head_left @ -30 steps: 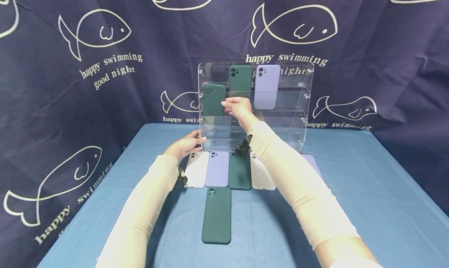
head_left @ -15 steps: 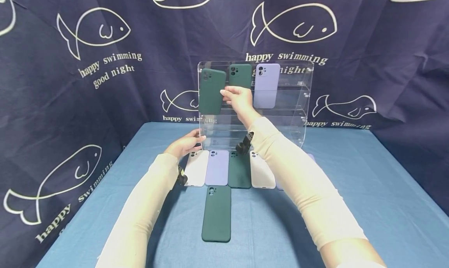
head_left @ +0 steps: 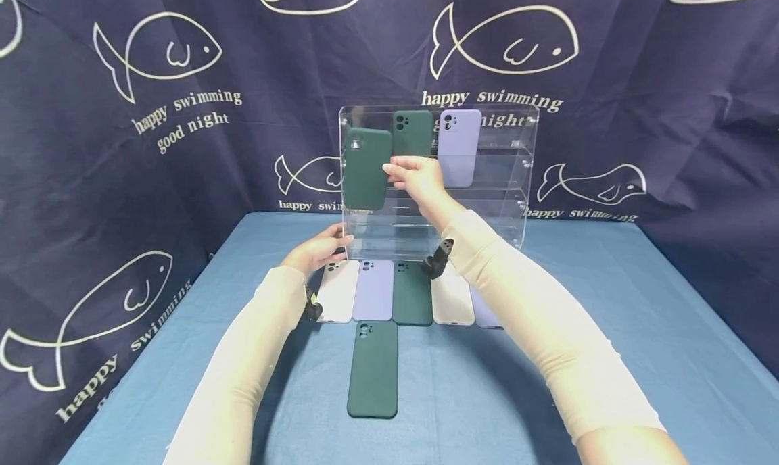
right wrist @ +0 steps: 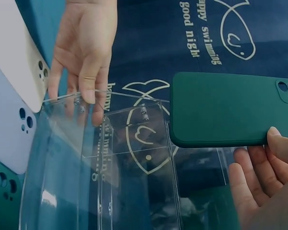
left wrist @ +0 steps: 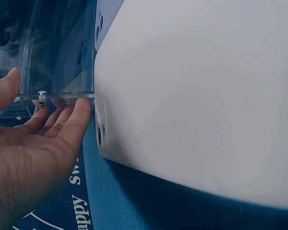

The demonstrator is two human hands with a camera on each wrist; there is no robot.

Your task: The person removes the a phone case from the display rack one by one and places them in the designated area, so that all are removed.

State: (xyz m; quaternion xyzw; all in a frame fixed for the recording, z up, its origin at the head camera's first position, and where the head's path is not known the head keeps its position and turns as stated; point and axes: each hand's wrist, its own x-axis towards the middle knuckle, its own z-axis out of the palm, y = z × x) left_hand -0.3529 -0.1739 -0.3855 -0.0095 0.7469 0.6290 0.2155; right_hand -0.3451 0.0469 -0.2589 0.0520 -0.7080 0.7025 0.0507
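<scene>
Backdrop (head_left: 341, 59) "happy swimming good night" | left hand (head_left: 316, 250) grips rack (head_left: 487, 211) | right hand (head_left: 421, 181) pinches green case (head_left: 367, 171)

Rack (head_left: 505, 205): it stands on the table (head_left: 608, 269), before the curtain (head_left: 341, 53).
Rack, upper part: the middle case (head_left: 412, 130) is left of the right case (head_left: 459, 147).
Held case (head_left: 367, 171): at the rack's left end, left of the middle case.
Right hand (head_left: 416, 178): at the held case's right edge.
Left hand (head_left: 313, 251): at the rack's lower left side.
Row of five cases (head_left: 412, 296): on the table, just before the rack.
Single case (head_left: 372, 374): on the table, before the row's second case from left.
</scene>
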